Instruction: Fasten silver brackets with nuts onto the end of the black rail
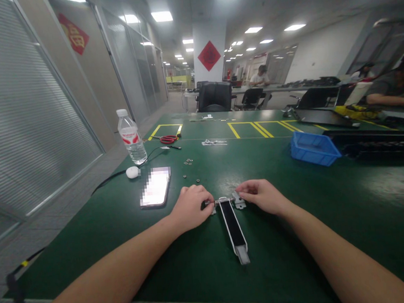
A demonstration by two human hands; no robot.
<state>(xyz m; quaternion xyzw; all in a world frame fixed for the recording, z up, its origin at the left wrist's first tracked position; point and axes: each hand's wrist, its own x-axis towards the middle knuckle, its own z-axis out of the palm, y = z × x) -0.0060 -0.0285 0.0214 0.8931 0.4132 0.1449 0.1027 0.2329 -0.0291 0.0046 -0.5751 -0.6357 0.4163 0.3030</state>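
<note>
In front of me on the green table lies a long narrow part (233,226) with a black face, a white frame and a grey metal tab at its near end. At its far end a short crosswise rod carries small metal brackets on both sides. My left hand (193,207) pinches the left bracket (213,211) at the rod's end, its fingers partly hiding it. With thumb and forefinger, my right hand (262,196) holds the upper edge of the right bracket (239,201). Several small nuts or washers (188,162) lie beyond my left hand.
Left of my hands are a lit phone (156,188), a white earbud case (132,172) and a water bottle (131,138). Red-handled scissors (169,139) and small metal parts (214,142) lie farther back. A blue bin (313,148) stands right; a person (394,85) sits beyond.
</note>
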